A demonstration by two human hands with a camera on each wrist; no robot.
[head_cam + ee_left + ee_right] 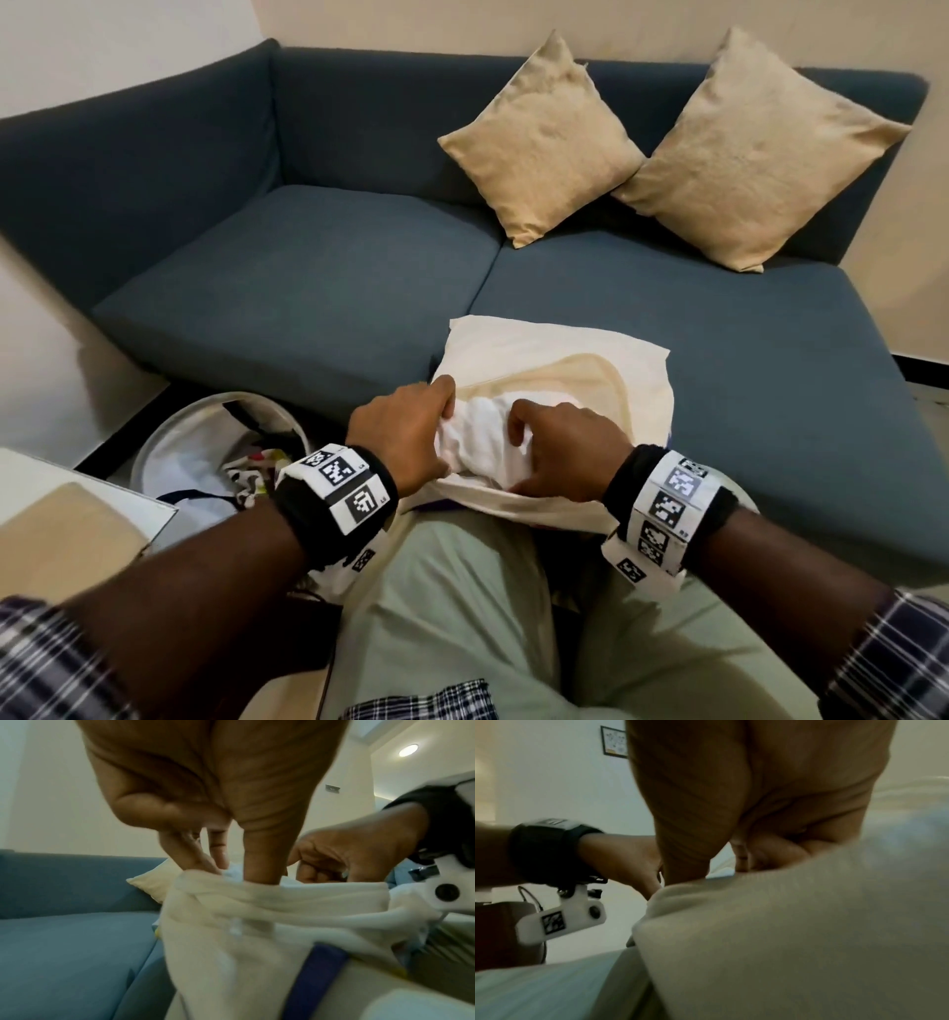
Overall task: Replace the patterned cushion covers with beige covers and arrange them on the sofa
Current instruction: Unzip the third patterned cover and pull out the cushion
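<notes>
Beige fabric: the beige cover (pixel 590 370) lies on the front edge of the sofa (pixel 308 288), right seat, its open mouth toward the person's lap. A white cushion insert (pixel 482 437) shows at the mouth, partly inside. The left hand (pixel 405 437) has fingers curled over the mouth's left edge, gripping cover fabric; the left wrist view shows its fingers (pixel 262 858) reaching down behind the bunched rim. The right hand (pixel 560 452) has fingers curled onto the insert and its thumb at the cover's near edge; whether it pinches the fabric cannot be told. Two finished beige cushions (pixel 544 139) (pixel 760 154) lean against the backrest, corners touching. A round basket (pixel 169 447) on the floor, left of the knees, holds patterned fabric (pixel 251 473).
</notes>
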